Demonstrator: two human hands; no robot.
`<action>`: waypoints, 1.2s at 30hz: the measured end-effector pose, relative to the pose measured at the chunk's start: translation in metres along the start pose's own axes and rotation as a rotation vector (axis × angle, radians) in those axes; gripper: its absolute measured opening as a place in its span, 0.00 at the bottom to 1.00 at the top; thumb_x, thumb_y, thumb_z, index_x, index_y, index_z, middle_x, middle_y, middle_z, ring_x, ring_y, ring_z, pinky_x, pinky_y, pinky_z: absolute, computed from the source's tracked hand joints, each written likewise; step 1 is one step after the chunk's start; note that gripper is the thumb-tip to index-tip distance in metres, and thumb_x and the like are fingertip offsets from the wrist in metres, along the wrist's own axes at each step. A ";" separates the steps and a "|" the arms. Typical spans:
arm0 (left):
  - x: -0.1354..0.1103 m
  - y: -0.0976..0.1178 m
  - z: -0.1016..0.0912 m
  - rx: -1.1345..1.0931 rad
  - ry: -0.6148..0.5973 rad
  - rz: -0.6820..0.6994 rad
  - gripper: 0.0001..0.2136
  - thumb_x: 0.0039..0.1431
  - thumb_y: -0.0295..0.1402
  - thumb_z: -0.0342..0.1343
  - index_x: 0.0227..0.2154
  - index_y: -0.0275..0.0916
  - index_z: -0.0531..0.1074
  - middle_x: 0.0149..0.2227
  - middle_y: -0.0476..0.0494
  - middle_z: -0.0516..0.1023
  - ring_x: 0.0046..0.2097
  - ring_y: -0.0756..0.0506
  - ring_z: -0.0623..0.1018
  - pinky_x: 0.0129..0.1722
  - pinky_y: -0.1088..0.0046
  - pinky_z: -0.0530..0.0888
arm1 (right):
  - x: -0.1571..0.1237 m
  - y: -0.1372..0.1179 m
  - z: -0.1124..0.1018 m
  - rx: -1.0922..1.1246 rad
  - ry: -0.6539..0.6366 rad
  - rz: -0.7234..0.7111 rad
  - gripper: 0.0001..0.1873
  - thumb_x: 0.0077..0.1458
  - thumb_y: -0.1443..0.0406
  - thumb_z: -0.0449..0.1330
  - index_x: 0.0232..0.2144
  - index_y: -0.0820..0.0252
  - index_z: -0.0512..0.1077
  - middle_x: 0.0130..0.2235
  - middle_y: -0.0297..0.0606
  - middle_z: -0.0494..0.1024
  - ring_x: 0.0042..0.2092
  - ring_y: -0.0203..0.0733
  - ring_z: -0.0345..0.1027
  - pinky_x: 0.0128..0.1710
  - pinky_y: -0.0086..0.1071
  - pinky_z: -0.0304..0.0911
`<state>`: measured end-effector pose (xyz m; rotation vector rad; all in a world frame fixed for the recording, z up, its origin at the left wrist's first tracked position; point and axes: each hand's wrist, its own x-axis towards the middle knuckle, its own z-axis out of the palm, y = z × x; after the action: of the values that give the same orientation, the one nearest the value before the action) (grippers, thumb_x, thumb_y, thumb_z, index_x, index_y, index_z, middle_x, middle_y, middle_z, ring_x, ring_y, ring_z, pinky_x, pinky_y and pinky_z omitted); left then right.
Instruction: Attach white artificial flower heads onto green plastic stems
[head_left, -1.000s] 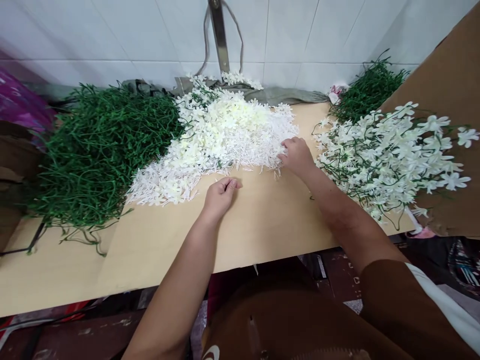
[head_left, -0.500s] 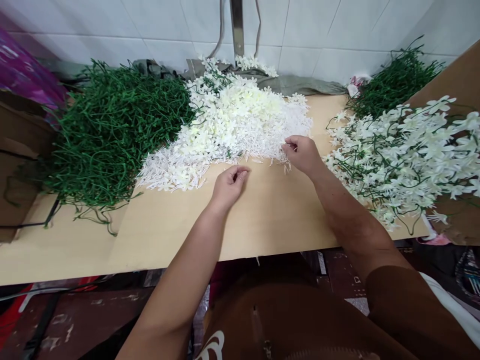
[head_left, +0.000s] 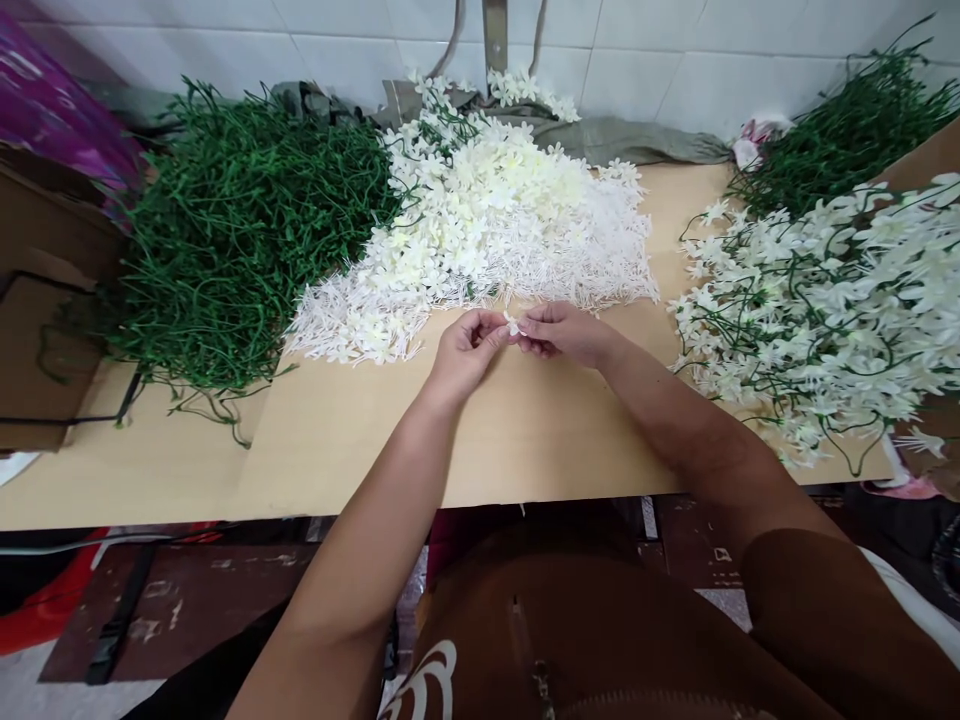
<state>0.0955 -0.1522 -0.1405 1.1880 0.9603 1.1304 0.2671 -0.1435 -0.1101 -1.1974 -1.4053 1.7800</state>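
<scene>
My left hand [head_left: 466,352] is closed in a pinch at a small white artificial flower [head_left: 513,325]. From the other side my right hand [head_left: 564,334] pinches at the same flower, its fingertips almost meeting the left ones. A thin white stamen piece may be between the right fingers, but it is too small to tell. Just beyond both hands lies a heap of loose white flower heads [head_left: 480,190], with a spread of thin white stamen pieces [head_left: 577,265] along its front and right side.
A large pile of green plastic stems [head_left: 247,230] lies on the left of the board-topped table [head_left: 360,450]. At right are white flowers on green stems [head_left: 825,310], with more green stems [head_left: 862,130] behind. A cardboard box [head_left: 45,290] stands at the left edge, and a tiled wall [head_left: 637,70] at the back.
My right hand has moved left, from the edge of the stamen pieces to my left hand. The white flower now shows between both hands' fingertips. The view has shifted slightly.
</scene>
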 end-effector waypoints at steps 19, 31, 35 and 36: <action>0.001 0.004 0.000 0.247 0.154 -0.041 0.08 0.52 0.28 0.58 0.21 0.39 0.65 0.19 0.55 0.61 0.23 0.53 0.60 0.22 0.76 0.57 | 0.023 0.003 -0.008 -1.127 0.510 -0.222 0.04 0.53 0.73 0.57 0.28 0.62 0.70 0.36 0.45 0.73 0.40 0.46 0.64 0.43 0.39 0.59; 0.002 0.006 0.000 0.305 0.183 -0.060 0.10 0.52 0.29 0.58 0.20 0.39 0.63 0.19 0.54 0.61 0.24 0.52 0.60 0.26 0.74 0.57 | 0.002 -0.007 0.017 -0.489 0.332 -0.443 0.06 0.51 0.70 0.59 0.26 0.58 0.65 0.28 0.33 0.70 0.32 0.35 0.63 0.35 0.32 0.63; 0.001 0.004 -0.001 0.294 0.162 -0.061 0.10 0.53 0.30 0.58 0.21 0.39 0.63 0.19 0.53 0.61 0.24 0.52 0.60 0.25 0.74 0.57 | 0.010 0.007 0.016 -0.506 0.395 -0.534 0.06 0.50 0.71 0.59 0.26 0.57 0.65 0.36 0.39 0.71 0.40 0.40 0.66 0.41 0.34 0.68; 0.001 0.004 -0.002 0.289 0.153 -0.057 0.10 0.53 0.30 0.58 0.21 0.39 0.63 0.19 0.53 0.61 0.24 0.52 0.60 0.25 0.74 0.56 | 0.012 0.011 0.015 -0.496 0.402 -0.537 0.05 0.50 0.70 0.59 0.26 0.57 0.66 0.37 0.39 0.71 0.41 0.40 0.66 0.41 0.35 0.69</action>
<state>0.0934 -0.1507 -0.1370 1.3078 1.3012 1.0725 0.2495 -0.1427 -0.1232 -1.1757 -1.7521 0.7992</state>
